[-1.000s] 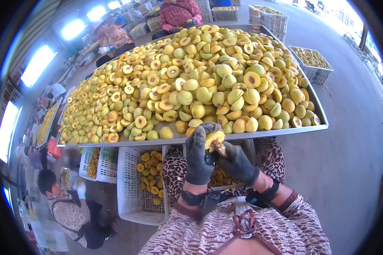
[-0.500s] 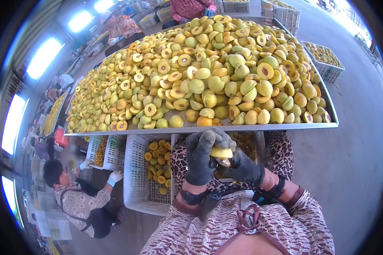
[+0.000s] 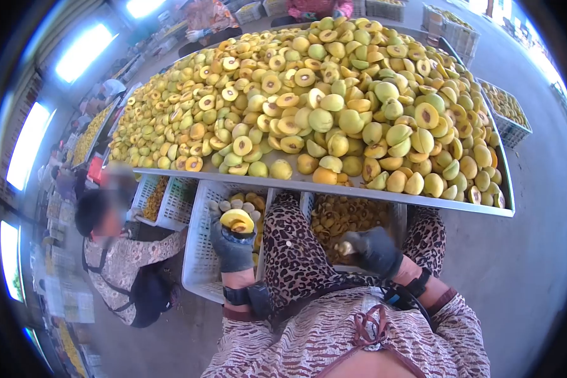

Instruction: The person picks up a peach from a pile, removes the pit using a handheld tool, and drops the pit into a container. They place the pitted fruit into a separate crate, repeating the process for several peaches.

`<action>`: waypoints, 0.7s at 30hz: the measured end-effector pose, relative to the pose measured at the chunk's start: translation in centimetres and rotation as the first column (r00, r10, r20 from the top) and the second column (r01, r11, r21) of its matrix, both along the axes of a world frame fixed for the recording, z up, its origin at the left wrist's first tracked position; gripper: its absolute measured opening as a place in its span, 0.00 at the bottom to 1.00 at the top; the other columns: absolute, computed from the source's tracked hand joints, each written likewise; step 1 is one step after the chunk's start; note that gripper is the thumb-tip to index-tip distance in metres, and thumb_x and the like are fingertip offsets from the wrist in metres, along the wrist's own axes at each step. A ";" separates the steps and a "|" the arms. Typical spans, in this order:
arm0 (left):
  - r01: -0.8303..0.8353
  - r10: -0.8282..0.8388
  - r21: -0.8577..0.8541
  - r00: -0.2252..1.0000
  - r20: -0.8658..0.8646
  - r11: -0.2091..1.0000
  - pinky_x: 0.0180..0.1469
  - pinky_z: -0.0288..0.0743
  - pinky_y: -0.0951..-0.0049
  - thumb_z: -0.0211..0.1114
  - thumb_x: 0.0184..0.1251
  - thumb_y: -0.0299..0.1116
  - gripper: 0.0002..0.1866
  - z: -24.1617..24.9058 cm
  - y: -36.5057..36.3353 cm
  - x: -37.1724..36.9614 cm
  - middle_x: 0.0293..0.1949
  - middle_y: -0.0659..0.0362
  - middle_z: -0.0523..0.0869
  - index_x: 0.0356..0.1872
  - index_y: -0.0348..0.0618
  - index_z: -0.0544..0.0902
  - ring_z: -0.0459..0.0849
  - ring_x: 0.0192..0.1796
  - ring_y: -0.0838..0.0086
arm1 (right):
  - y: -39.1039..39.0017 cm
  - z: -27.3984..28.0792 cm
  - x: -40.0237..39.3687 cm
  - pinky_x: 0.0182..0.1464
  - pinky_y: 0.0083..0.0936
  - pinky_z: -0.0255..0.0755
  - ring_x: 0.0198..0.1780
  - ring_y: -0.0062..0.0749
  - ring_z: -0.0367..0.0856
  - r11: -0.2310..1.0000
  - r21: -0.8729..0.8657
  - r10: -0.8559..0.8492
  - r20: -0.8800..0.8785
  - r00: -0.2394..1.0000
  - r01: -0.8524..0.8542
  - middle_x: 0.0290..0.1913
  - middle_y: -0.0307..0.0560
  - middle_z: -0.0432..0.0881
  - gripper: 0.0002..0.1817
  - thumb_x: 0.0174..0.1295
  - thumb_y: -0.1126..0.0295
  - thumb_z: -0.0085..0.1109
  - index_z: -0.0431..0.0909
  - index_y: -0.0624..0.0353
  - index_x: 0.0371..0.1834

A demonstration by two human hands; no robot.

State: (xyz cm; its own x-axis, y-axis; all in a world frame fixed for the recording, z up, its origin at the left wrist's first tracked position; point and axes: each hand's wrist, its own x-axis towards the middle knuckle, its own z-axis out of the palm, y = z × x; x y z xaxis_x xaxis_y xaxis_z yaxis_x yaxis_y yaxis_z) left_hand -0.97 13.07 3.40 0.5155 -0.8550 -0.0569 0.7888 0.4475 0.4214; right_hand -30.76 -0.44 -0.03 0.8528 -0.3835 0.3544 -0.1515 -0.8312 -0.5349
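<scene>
My left hand (image 3: 233, 242), in a dark glove with pale fingertips, holds a yellow halved fruit (image 3: 237, 220), its hollow cut face up, over the white crate (image 3: 198, 258) at left. Blurred by motion, my right hand (image 3: 375, 249) is gloved and curled above the crate of small brownish pieces (image 3: 353, 220) between my knees; a small pale object shows at its fingertips, too unclear to name. In front, a metal-edged table (image 3: 334, 188) bears a large heap of halved yellow-green fruit (image 3: 321, 120).
A co-worker (image 3: 123, 258) sits at the left beside white crates (image 3: 164, 200). Two more people are across the table. Another crate of fruit (image 3: 510, 120) stands beyond the table's right edge. Stacked crates (image 3: 453, 31) stand at the back right.
My hands, together around a fruit before, have parted: the left went left over the crate with a fruit half, the right moved right and down. The view has shifted, and the co-worker's arm has drawn back.
</scene>
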 end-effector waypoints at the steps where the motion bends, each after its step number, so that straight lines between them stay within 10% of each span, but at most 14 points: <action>1: 0.042 -0.052 -0.105 0.994 -0.097 0.994 0.52 0.81 0.44 0.48 0.79 0.55 0.24 -1.0 0.3 0.9 0.40 0.51 0.87 0.39 0.45 0.82 0.86 0.42 0.51 | -0.5 -2.5 -0.5 0.25 0.42 0.73 0.23 0.49 0.82 0.992 -0.056 -0.121 -0.162 0.979 0.113 0.20 0.50 0.79 0.06 0.60 0.66 0.62 0.75 0.53 0.32; 5: -0.169 0.162 0.167 0.985 0.056 0.971 0.51 0.83 0.51 0.51 0.77 0.55 0.25 0.5 -2.7 -3.8 0.42 0.50 0.87 0.43 0.41 0.82 0.86 0.44 0.54 | -1.4 -3.7 0.3 0.26 0.45 0.73 0.23 0.55 0.81 0.987 0.000 -0.155 -0.265 0.952 0.161 0.22 0.56 0.80 0.08 0.62 0.67 0.61 0.74 0.57 0.28; 7: -0.100 0.089 0.112 0.991 0.100 0.989 0.51 0.84 0.54 0.52 0.78 0.53 0.25 0.0 -4.3 -5.8 0.44 0.50 0.86 0.45 0.37 0.81 0.86 0.46 0.56 | -1.0 0.6 2.5 0.28 0.48 0.72 0.26 0.61 0.79 0.922 0.353 -0.156 -0.045 0.987 0.161 0.22 0.60 0.79 0.09 0.62 0.68 0.60 0.74 0.59 0.28; 21: -0.486 0.309 0.073 0.657 0.688 0.871 0.39 0.81 0.75 0.49 0.81 0.45 0.20 -3.1 -10.9 -12.6 0.36 0.60 0.85 0.39 0.39 0.82 0.84 0.36 0.76 | -0.6 2.3 5.7 0.30 0.47 0.71 0.32 0.64 0.81 0.898 0.407 -0.244 0.149 0.958 0.165 0.25 0.65 0.79 0.10 0.66 0.67 0.59 0.77 0.63 0.32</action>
